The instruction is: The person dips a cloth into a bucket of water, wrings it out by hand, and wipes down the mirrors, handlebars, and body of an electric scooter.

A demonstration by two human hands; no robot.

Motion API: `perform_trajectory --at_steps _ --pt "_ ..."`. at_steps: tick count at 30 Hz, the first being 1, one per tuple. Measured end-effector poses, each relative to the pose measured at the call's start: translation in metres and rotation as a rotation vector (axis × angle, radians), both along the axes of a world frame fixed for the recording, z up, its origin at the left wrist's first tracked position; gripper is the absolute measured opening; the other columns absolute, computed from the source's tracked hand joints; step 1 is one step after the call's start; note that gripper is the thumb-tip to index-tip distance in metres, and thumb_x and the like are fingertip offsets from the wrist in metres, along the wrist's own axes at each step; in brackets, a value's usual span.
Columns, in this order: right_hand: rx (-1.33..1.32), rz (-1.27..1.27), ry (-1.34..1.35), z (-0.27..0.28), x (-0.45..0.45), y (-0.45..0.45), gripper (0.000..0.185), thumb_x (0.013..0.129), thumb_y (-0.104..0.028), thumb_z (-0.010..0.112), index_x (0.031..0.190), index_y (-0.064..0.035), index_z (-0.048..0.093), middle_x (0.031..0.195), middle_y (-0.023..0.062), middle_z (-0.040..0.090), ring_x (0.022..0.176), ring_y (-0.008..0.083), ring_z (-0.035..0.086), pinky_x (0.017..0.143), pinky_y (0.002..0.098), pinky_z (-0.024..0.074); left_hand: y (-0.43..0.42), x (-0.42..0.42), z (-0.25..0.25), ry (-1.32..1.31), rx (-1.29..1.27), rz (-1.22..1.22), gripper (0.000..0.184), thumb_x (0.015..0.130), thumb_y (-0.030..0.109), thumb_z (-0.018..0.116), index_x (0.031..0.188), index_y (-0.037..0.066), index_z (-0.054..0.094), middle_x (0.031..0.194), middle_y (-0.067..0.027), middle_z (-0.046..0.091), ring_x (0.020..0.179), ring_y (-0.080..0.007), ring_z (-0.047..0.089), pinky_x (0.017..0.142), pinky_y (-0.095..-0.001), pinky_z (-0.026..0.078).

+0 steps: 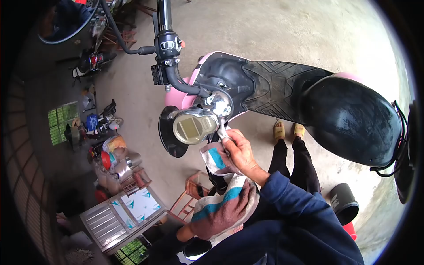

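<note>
Pinching the towel (226, 207) between closed fingers, the right hand (240, 152) is just beside the gauge (191, 127). The left hand (185, 232) lies farther off, its grip hidden.

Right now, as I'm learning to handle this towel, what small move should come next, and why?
Probably a short stroke along the chrome part beside the display unit: the right hand pinches the striped towel close by it, while the towel's bulk bunches nearer the left hand.
</note>
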State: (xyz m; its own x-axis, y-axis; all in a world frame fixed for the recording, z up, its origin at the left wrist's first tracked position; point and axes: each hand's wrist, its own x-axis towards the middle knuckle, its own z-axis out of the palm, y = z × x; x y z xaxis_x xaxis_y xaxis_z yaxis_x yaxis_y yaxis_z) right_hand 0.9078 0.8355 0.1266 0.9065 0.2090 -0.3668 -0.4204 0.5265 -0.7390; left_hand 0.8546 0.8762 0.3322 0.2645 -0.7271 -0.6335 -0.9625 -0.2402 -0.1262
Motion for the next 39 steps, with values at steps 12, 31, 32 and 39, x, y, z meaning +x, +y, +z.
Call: perform_trajectory --at_steps 12,31,32,39 --pt "-0.893 0.813 -0.577 0.054 0.065 -0.017 0.027 0.088 -0.019 0.055 0.109 -0.0083 0.069 0.101 0.0224 0.07 0.092 0.0343 0.071 0.081 0.0461 0.055 0.014 -0.01 -0.008 -0.003 0.167 0.169 0.053 0.096 0.013 0.042 0.145 -0.005 0.041 0.163 -0.0106 0.027 0.145 -0.0172 0.032 0.117 -0.0293 0.028" --pt "-0.882 0.642 -0.532 0.039 0.052 -0.008 0.025 0.086 -0.018 0.056 0.104 -0.0035 0.065 0.088 0.0184 0.071 0.083 0.0319 0.071 0.073 0.0457 0.0568 0.024 -0.001 -0.018 0.39 -0.392 1.008 0.048 0.087 0.006 0.056 0.134 -0.002 0.056 0.152 -0.0086 0.045 0.13 -0.0237 0.051 0.11 -0.0345 0.039" --pt "-0.902 0.677 -0.53 0.034 0.055 -0.008 0.026 0.087 -0.02 0.056 0.108 -0.0066 0.065 0.086 0.0196 0.072 0.083 0.0337 0.072 0.075 0.0473 0.0561 0.026 -0.002 -0.018 0.388 -0.387 1.004 0.048 0.087 0.006 0.056 0.134 -0.002 0.056 0.152 -0.0086 0.045 0.13 -0.0237 0.051 0.11 -0.0345 0.039" --pt "0.132 0.269 0.163 -0.025 0.005 -0.042 0.019 0.096 -0.012 0.057 0.115 -0.0117 0.06 0.085 0.0094 0.069 0.075 0.0202 0.069 0.062 0.0367 0.0554 0.019 0.003 -0.009 0.624 -0.383 1.351 0.045 0.094 0.004 0.046 0.138 -0.004 0.051 0.157 -0.0069 0.038 0.129 -0.016 0.047 0.111 -0.0254 0.036"
